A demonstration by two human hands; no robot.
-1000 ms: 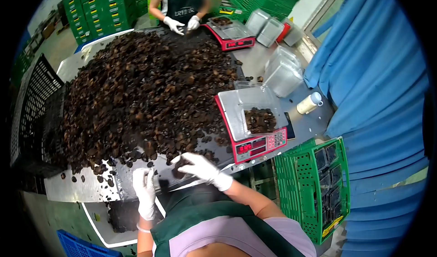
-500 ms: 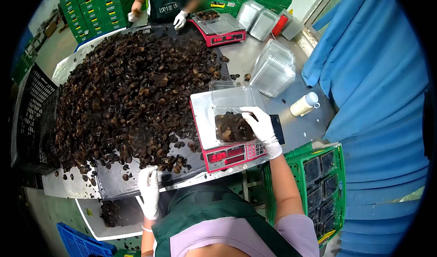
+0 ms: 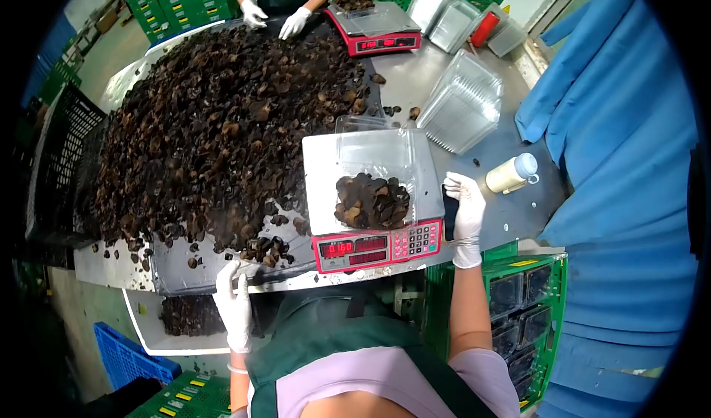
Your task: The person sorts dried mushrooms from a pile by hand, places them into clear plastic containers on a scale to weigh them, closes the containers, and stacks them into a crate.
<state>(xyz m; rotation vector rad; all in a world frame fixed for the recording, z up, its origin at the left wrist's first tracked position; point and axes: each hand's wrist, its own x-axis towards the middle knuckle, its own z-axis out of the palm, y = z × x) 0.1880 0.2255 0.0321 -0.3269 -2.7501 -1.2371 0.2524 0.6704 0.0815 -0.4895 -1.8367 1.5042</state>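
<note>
Dark brown mushroom-like pieces form a large pile (image 3: 200, 129) on the table. A red and white scale (image 3: 318, 166) reads 0.160 and bears a clear open box with a heap of the pieces (image 3: 372, 202). Gloved in white, my right hand (image 3: 466, 214) is just right of the scale, over a dark flat object, its fingers bent and apart with nothing seen in them. My left hand (image 3: 234, 303), also in a white glove, hovers at the table's front edge near a few loose pieces, thumb and fingers apart and holding nothing visible.
Across the table a co-worker's gloved hands (image 3: 295, 22) are beside a second scale (image 3: 384, 43). Stacked clear boxes (image 3: 463, 107) and a bottle (image 3: 511, 174) stand at the right. A green crate (image 3: 559, 299) holds packed boxes. A black crate (image 3: 55, 159) is at the left.
My right hand went from the table front to the box, then off to its right. The near scale's reading rose from 0.125 to 0.160. My left hand stayed near the edge. The co-worker's hands moved.
</note>
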